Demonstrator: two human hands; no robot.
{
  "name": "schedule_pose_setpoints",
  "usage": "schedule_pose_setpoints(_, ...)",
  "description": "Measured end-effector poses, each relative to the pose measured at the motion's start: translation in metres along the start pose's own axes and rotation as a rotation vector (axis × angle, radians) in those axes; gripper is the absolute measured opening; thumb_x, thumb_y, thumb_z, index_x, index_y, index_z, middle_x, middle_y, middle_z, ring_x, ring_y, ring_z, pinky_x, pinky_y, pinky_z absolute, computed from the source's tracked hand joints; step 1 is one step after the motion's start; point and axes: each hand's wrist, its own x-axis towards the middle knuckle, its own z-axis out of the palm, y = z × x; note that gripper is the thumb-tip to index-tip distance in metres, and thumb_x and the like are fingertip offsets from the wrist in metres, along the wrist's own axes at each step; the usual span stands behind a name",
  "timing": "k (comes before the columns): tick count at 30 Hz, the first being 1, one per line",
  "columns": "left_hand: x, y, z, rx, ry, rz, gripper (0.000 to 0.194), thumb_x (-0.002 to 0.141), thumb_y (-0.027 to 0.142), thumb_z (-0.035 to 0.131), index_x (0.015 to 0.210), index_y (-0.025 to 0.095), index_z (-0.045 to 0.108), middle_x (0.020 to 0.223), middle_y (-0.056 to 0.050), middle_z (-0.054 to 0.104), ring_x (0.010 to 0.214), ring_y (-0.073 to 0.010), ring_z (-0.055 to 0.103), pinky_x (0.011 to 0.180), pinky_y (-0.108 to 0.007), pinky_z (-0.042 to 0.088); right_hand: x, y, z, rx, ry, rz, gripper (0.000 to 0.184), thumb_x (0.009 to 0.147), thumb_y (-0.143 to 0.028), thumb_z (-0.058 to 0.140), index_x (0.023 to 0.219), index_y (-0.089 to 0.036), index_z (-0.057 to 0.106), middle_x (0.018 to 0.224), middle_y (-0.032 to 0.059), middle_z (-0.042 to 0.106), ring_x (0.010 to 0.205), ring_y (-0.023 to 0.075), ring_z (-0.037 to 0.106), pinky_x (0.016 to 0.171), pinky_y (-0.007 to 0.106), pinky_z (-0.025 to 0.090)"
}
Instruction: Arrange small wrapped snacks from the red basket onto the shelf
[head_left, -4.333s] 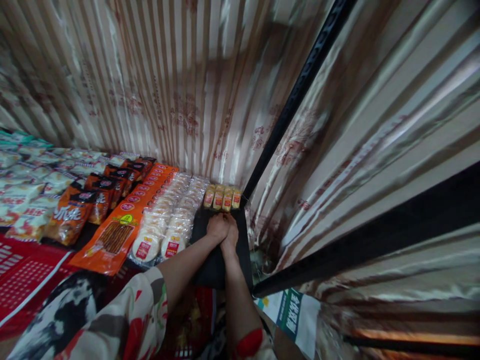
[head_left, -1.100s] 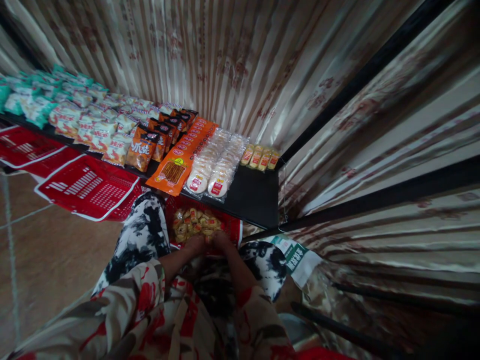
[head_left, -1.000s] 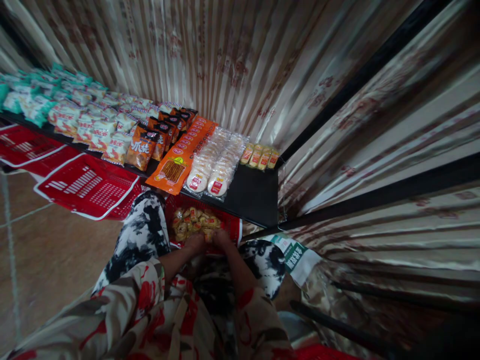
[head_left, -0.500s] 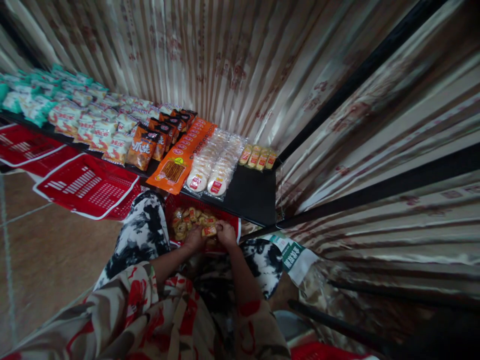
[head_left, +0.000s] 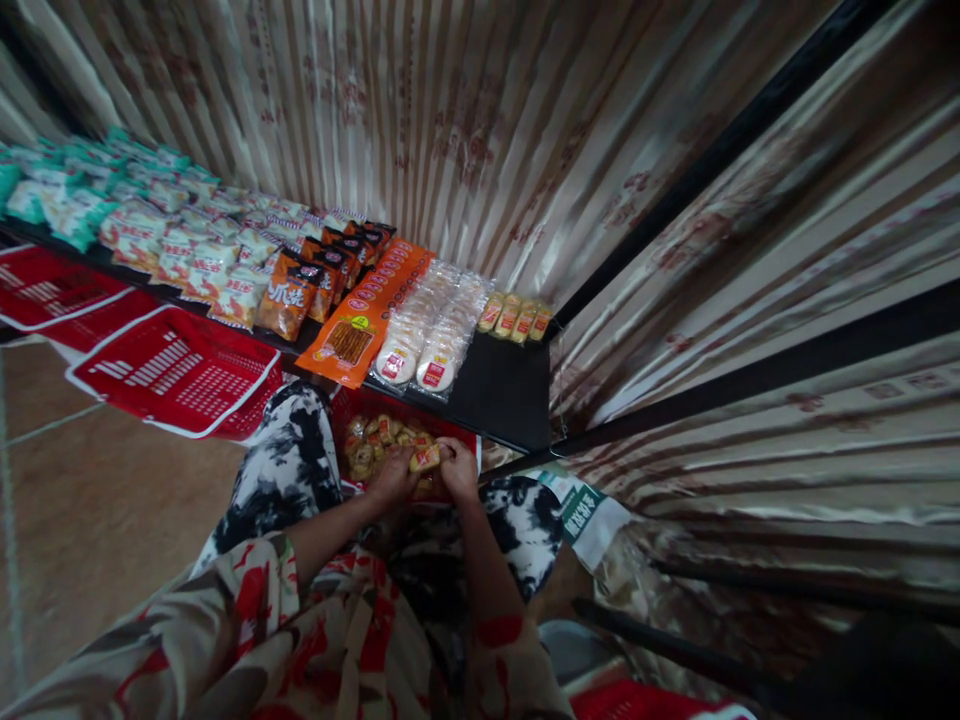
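Note:
Between my two hands is a small yellow snack packet (head_left: 425,458) with a red label. My left hand (head_left: 393,479) pinches its left end, and my right hand (head_left: 458,468) pinches the right end. Both hands are over a red basket (head_left: 478,450) between my knees. Several similar golden snack packets (head_left: 366,441) lie in it, to the left of and behind my hands. On the black shelf (head_left: 510,392) beyond, a short row of matching yellow packets (head_left: 514,318) stands near the right end.
Left along the shelf are clear packs of round white crackers (head_left: 435,368), an orange snack bag (head_left: 349,345), brown-orange bags (head_left: 289,295), and white and green bags (head_left: 75,210). Red baskets (head_left: 180,370) stand below. Black poles (head_left: 675,410) cross the pleated curtain (head_left: 465,120) at right.
My hands have lifted slightly with the yellow packet, which has tilted and shifted a little to the right. The goods on the shelf look the same.

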Motion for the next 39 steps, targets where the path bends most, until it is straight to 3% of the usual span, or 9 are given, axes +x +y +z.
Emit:
schedule_pose_setpoints(12,-0.012,0.01,-0.006,-0.062,0.076,0.03,0.034,0.076,0.024,0.055,0.109,0.015,0.054,0.107,-0.01,0.06,0.1,-0.0205,0.056,0.089,-0.032,0.043,-0.014,-0.012,-0.005,0.294,0.132,0.066,0.036,0.079,-0.043,0.046,0.094,-0.015,0.065,0.095,0.0091,0.068,0.088,0.0193,0.061,0.084,0.033,0.047)
schedule_pose_setpoints(22,-0.016,0.03,-0.017,-0.138,0.073,-0.014,0.039,0.075,0.021,0.052,0.113,0.012,0.053,0.109,-0.01,0.061,0.094,-0.0191,0.058,0.086,-0.03,0.043,-0.019,-0.027,-0.014,0.328,0.256,0.05,0.036,0.078,-0.041,0.048,0.097,-0.014,0.064,0.095,0.0097,0.067,0.078,0.017,0.061,0.073,0.031,0.05)
schedule_pose_setpoints(29,-0.014,0.035,-0.015,-0.211,0.086,-0.057,0.041,0.076,0.025,0.049,0.114,0.01,0.053,0.091,-0.006,0.063,0.072,-0.0146,0.057,0.073,-0.028,0.046,-0.025,-0.037,-0.024,0.301,0.277,-0.069,0.033,0.079,-0.034,0.047,0.101,-0.015,0.062,0.099,0.0099,0.064,0.087,0.0172,0.06,0.077,0.03,0.049)
schedule_pose_setpoints(39,-0.007,0.051,-0.016,-0.46,0.071,-0.022,0.035,0.08,0.031,0.045,0.108,0.013,0.056,0.081,-0.004,0.067,0.071,-0.0152,0.062,0.07,-0.027,0.047,-0.028,-0.038,-0.032,0.278,0.381,-0.175,0.031,0.08,-0.03,0.045,0.105,-0.017,0.058,0.11,0.0106,0.058,0.101,0.0187,0.056,0.087,0.034,0.046)
